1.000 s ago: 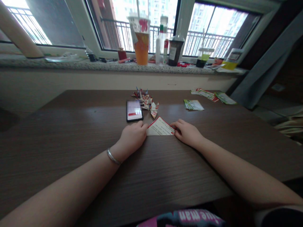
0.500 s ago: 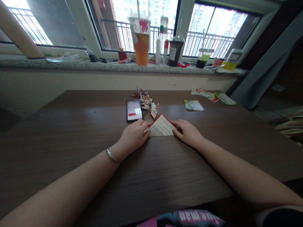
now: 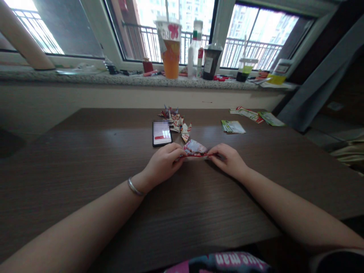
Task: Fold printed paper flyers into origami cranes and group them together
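A folded piece of printed paper (image 3: 195,148) with red edges is held just above the brown table (image 3: 85,159), tilted so its patterned side shows. My left hand (image 3: 163,162), a silver bracelet on its wrist, pinches the paper's left end. The right end is pinched by my right hand (image 3: 227,159). Both hands have their fingers closed on the paper. Just beyond them lie a phone (image 3: 161,133) with a lit screen and a small pile of folded paper cranes (image 3: 174,120).
Stacks of printed leaflets (image 3: 232,126) and more leaflets (image 3: 256,115) lie at the table's far right. The stone windowsill (image 3: 85,79) behind holds an orange drink cup (image 3: 170,47), a bottle (image 3: 193,49), a dark cup (image 3: 210,58) and small clutter. A grey curtain (image 3: 318,76) hangs at right.
The triangular paper lay flat with its pale text side up; now both hands have lifted and turned it, so the patterned side faces me.
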Tool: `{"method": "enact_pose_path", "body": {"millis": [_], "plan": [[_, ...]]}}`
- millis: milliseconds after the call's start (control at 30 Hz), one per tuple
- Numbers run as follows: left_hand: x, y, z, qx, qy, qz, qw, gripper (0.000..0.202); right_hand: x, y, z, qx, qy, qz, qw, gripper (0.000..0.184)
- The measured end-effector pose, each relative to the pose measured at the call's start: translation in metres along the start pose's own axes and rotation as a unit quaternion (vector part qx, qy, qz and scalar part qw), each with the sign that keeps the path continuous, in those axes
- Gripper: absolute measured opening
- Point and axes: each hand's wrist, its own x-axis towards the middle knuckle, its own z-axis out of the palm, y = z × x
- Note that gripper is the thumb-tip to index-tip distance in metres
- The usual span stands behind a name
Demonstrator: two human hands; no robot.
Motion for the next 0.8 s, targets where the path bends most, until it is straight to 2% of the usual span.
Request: {"method": "enact_pose_path", "body": {"millis": [67, 200, 467, 667, 800], "plan": [[0.0, 0.0006, 0.0002, -0.029, -0.003, 0.026, 0.999, 0.014, 0.0009, -0.0012, -0.0011, 0.008, -0.023, -0.033, 0.999, 0.007], [0.0002, 0.0025, -0.0007, -0.072, -0.055, 0.077, 0.993, 0.017, 0.0023, -0.0039, -0.0022, 0.028, -0.072, -0.081, 0.994, 0.008], [-0.0009, -0.0002, -0.0016, -0.09, -0.126, 0.101, 0.983, 0.017, 0.0018, -0.0004, 0.0006, 0.018, -0.165, -0.099, 0.981, 0.009], [-0.0012, 0.0002, -0.0012, -0.074, -0.153, 0.1, 0.98, 0.037, 0.0023, 0.0003, 0.0008, 0.008, -0.178, -0.107, 0.978, 0.012], [-0.0003, 0.004, -0.0023, -0.102, -0.173, 0.097, 0.975, 0.043, 0.0026, -0.0018, 0.0001, 0.0, -0.182, -0.126, 0.975, 0.012]]}}
